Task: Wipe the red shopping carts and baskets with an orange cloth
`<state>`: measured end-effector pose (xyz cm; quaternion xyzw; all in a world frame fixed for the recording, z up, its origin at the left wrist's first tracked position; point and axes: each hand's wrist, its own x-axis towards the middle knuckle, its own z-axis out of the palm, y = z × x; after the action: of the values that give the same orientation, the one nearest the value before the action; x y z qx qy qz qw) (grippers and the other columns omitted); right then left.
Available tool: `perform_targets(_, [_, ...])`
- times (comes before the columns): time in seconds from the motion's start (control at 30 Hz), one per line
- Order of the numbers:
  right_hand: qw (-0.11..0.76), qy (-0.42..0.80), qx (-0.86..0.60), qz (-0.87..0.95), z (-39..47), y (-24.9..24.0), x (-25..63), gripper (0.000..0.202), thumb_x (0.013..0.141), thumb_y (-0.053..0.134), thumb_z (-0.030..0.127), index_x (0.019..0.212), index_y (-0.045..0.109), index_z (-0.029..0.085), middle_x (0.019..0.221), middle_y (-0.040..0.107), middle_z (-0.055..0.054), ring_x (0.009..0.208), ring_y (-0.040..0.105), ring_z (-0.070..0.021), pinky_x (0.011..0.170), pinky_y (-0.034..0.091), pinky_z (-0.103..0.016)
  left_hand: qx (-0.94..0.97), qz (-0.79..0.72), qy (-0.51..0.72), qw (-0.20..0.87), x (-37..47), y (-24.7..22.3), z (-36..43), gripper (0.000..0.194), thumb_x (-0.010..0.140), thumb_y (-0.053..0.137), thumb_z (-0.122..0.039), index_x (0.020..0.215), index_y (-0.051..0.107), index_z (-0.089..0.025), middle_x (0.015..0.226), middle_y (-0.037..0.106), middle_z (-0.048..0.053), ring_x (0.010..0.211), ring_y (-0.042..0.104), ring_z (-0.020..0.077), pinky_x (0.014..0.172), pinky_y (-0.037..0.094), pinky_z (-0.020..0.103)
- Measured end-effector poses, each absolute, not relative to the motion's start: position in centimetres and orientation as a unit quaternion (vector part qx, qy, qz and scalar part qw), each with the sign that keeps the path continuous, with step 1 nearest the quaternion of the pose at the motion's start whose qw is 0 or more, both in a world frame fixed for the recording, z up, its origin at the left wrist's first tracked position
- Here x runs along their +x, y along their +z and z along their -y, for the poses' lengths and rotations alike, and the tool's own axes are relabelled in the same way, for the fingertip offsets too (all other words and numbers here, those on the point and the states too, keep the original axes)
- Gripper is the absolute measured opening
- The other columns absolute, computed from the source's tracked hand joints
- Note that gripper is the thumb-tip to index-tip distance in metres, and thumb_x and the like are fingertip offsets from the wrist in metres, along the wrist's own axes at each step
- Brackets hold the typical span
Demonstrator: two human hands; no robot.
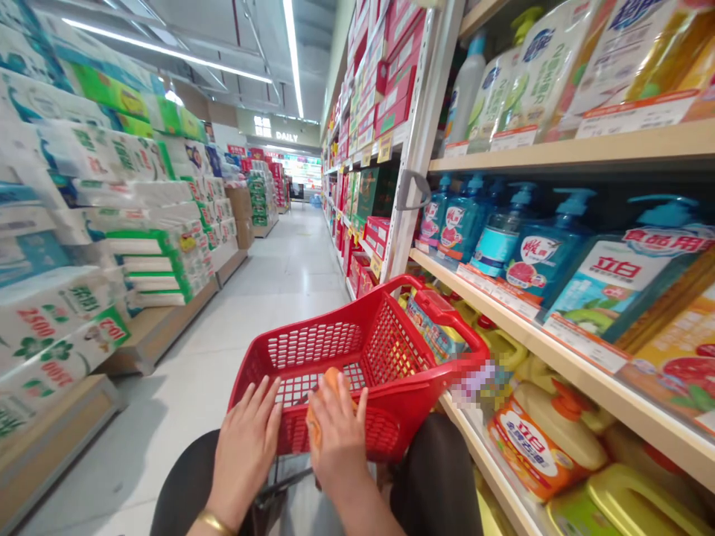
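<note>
A red plastic shopping basket [313, 327] with perforated sides stands tilted between my knees, its handle [452, 320] toward the shelf on the right. My left hand [251, 420] lies over the basket's near left rim, fingers stretched and fairly flat, with nothing held. Over the near rim, my right hand [338, 420] presses an orange cloth [334, 378] against the basket. Most of the cloth is hidden beneath the palm and fingers. The part of the basket's inside that shows holds nothing.
Shelves on the right bear blue pump bottles [541, 246] and large detergent bottles [541, 439]; a shelf edge [547, 320] runs close beside the basket. Stacked tissue packs [156, 260] line the left on low platforms [161, 327]. A pale tiled aisle [268, 268] stretches ahead.
</note>
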<state>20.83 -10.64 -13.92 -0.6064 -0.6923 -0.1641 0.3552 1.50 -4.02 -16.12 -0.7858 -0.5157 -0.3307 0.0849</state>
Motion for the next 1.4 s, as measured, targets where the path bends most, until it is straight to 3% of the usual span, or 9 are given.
perform_targets(0.13, [0.339,-0.143,-0.632,0.682,11.7,-10.5,25.4,0.039,0.102,0.055,0.034,0.140,0.064,0.035,0.155,0.057,-0.003,0.150,0.044,-0.0282,0.128,-0.009,-0.063,-0.793,0.505,-0.330,0.086,1.3,-16.1,3.7,0.055,0.105,0.039,-0.042,0.156,0.049,-0.026,0.160,0.050,0.007,0.147,0.048,0.0317,0.116,0.042,0.051])
perform_targets(0.33, [0.364,-0.183,-0.729,0.550,12.2,-7.6,28.8,0.039,0.106,0.047,0.028,0.140,0.064,0.023,0.166,0.041,-0.011,0.159,0.023,-0.0357,0.122,-0.005,-0.077,-0.786,0.525,-0.319,0.070,2.1,-14.2,4.5,0.052,0.107,0.035,-0.040,0.150,0.056,-0.021,0.157,0.054,0.012,0.146,0.048,0.0347,0.114,0.043,0.054])
perform_targets(0.43, [0.351,-0.137,-0.702,0.604,11.2,-9.5,23.9,0.039,0.106,0.050,0.033,0.142,0.064,0.026,0.167,0.038,-0.010,0.161,0.018,-0.0338,0.124,-0.004,-0.073,-0.775,0.544,-0.314,0.067,2.6,-14.0,4.7,0.050,0.107,0.033,-0.039,0.145,0.062,-0.022,0.154,0.056,0.012,0.145,0.048,0.0346,0.114,0.042,0.055])
perform_targets(0.57, [0.306,-0.070,-0.634,0.707,10.4,-10.9,19.0,0.041,0.107,0.048,0.042,0.145,0.061,0.032,0.168,0.037,-0.004,0.161,0.018,-0.0262,0.128,-0.001,-0.064,-0.773,0.550,-0.308,0.068,2.6,-14.2,4.7,0.051,0.107,0.033,-0.040,0.149,0.058,-0.023,0.158,0.053,0.012,0.149,0.044,0.0343,0.118,0.039,0.055])
perform_targets(0.77, [0.289,-0.169,-0.735,0.590,13.4,-8.9,27.7,0.047,0.105,0.046,0.030,0.152,0.053,0.032,0.171,0.030,-0.005,0.161,0.018,-0.0330,0.122,-0.007,-0.075,-0.780,0.543,-0.303,0.065,2.3,-14.1,5.1,0.052,0.107,0.035,-0.040,0.156,0.049,-0.026,0.165,0.043,0.008,0.158,0.027,0.0339,0.125,0.029,0.057])
perform_targets(0.93, [0.303,-0.228,-0.780,0.498,13.1,-8.5,31.7,0.050,0.107,0.041,0.035,0.156,0.049,0.026,0.172,0.027,-0.010,0.162,0.012,-0.0355,0.119,-0.007,-0.079,-0.765,0.565,-0.301,0.064,3.0,-13.9,5.3,0.053,0.107,0.036,-0.037,0.159,0.044,-0.027,0.170,0.032,0.006,0.161,0.017,0.0351,0.127,0.022,0.060])
perform_targets(1.2, [0.275,-0.099,-0.628,0.721,9.4,-12.2,18.8,0.048,0.108,0.043,0.043,0.155,0.050,0.031,0.170,0.033,-0.001,0.162,0.015,-0.0227,0.130,-0.005,-0.057,-0.770,0.562,-0.294,0.066,2.7,-13.9,5.4,0.054,0.108,0.035,-0.038,0.160,0.042,-0.027,0.171,0.032,0.007,0.161,0.016,0.0342,0.127,0.021,0.061])
perform_targets(1.4, [0.264,-0.167,-0.728,0.611,12.7,-9.5,27.9,0.051,0.108,0.041,0.035,0.158,0.044,0.030,0.172,0.026,-0.005,0.162,0.015,-0.0293,0.123,-0.010,-0.071,-0.776,0.555,-0.294,0.068,2.5,-14.0,5.3,0.053,0.107,0.036,-0.039,0.158,0.045,-0.026,0.169,0.035,0.009,0.161,0.020,0.0337,0.127,0.024,0.059])
